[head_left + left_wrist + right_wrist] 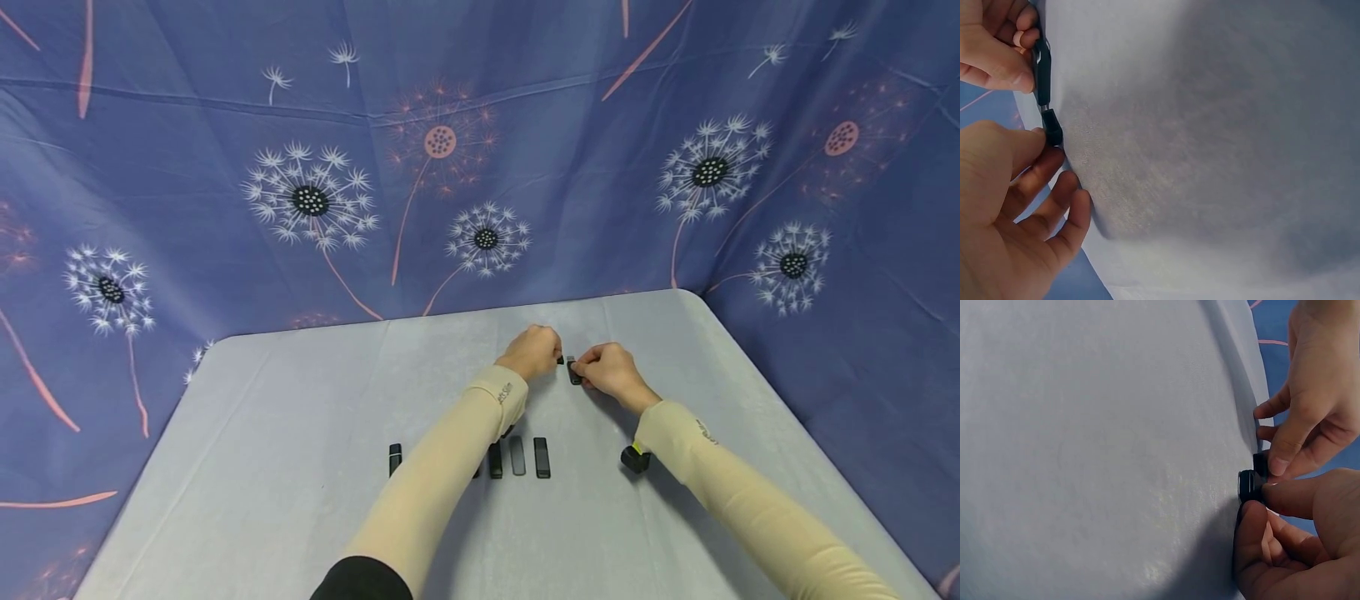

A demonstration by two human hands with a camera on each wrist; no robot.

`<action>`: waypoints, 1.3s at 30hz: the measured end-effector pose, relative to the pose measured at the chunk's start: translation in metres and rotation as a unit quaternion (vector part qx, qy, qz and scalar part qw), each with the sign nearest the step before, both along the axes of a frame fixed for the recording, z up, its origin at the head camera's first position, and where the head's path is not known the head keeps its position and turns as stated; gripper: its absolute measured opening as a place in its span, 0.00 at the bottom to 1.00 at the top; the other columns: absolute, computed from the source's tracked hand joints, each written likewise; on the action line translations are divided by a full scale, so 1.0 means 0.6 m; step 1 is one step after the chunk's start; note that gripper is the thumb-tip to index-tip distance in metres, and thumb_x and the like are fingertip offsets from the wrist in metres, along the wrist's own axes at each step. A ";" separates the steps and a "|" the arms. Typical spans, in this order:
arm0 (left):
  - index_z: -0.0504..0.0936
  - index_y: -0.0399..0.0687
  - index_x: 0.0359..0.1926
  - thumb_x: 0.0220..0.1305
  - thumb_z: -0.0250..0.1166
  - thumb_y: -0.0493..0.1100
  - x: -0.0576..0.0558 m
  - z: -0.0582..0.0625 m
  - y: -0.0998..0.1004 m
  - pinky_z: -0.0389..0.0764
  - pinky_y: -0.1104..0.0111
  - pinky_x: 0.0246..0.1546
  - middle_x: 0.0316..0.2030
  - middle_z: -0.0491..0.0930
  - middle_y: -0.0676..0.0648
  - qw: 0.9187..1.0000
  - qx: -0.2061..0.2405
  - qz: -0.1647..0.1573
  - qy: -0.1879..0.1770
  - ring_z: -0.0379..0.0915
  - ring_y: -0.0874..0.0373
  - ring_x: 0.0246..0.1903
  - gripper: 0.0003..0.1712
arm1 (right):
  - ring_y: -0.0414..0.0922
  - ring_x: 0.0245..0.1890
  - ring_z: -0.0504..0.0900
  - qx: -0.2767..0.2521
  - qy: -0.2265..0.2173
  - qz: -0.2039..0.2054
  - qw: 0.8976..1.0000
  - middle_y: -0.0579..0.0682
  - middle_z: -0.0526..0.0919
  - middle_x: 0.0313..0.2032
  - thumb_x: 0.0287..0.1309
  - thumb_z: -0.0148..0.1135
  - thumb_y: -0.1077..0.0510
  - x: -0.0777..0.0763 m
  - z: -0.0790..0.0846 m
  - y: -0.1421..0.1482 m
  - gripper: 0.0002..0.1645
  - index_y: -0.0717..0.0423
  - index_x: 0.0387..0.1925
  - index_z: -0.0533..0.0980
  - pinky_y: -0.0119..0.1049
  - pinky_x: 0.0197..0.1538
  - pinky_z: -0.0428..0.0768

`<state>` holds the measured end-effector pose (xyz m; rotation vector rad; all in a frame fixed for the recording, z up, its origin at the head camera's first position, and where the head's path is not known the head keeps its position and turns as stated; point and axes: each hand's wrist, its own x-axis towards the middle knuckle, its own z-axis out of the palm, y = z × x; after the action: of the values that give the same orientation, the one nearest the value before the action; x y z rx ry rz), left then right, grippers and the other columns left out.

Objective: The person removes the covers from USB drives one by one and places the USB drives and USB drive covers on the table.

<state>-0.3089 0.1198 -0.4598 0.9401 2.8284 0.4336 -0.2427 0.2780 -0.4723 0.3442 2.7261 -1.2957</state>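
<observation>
My right hand [611, 369] pinches a black USB flash drive [574, 372] near the far side of the table. Its metal plug [1045, 108] is bare and faces a small black cap [1052, 127]. That cap sits between the thumb and forefinger of my left hand [1004, 194], while the other fingers are spread loosely above the cloth. Cap and plug are very close together in the left wrist view. In the right wrist view the drive's rounded end [1247, 485] shows in the right fingers, and the left hand [1322, 394] comes in from above.
Nearer me lies a row of flash drives: a black one [542, 457], a grey one [517, 456], another black one [496, 460], and one farther left [395, 458]. My left sleeve [427, 475] covers part of the row. A dandelion-patterned blue curtain [570, 167] hangs behind the table [285, 467].
</observation>
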 end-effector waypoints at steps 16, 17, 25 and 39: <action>0.90 0.49 0.34 0.72 0.62 0.37 0.000 0.001 -0.003 0.73 0.73 0.31 0.36 0.89 0.53 1.000 0.013 0.000 -0.011 0.74 0.64 0.27 0.12 | 0.41 0.27 0.85 -0.001 0.002 0.002 1.000 0.54 0.88 0.31 0.68 0.66 0.56 0.001 0.000 0.001 0.12 0.64 0.41 0.84 0.34 0.32 0.83; 0.90 0.50 0.35 0.72 0.62 0.37 0.000 0.002 -0.004 0.73 0.74 0.32 0.36 0.89 0.53 1.000 0.012 0.000 -0.010 0.74 0.65 0.28 0.12 | 0.41 0.27 0.85 0.001 0.002 0.003 1.000 0.54 0.88 0.31 0.68 0.66 0.56 0.001 0.000 0.000 0.13 0.64 0.41 0.84 0.34 0.32 0.83; 0.91 0.49 0.38 0.73 0.60 0.37 0.001 0.002 -0.005 0.77 0.74 0.36 0.39 0.89 0.53 1.000 0.001 -0.004 0.001 0.80 0.64 0.33 0.13 | 0.42 0.27 0.85 0.003 -0.001 -0.002 1.000 0.55 0.88 0.33 0.69 0.64 0.56 -0.001 -0.001 0.000 0.13 0.65 0.42 0.84 0.34 0.33 0.83; 0.86 0.43 0.47 0.75 0.61 0.43 0.020 0.017 -0.043 0.82 0.67 0.47 0.45 0.87 0.48 0.997 -0.022 -0.069 0.022 0.83 0.57 0.44 0.10 | 0.42 0.28 0.85 -0.014 -0.021 -0.013 1.000 0.55 0.86 0.33 0.71 0.58 0.54 0.004 0.006 0.002 0.19 0.68 0.46 0.83 0.35 0.34 0.85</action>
<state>-0.2969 0.0939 -0.4495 1.1415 2.7758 0.3361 -0.2405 0.2793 -0.4686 0.3999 2.6748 -1.3155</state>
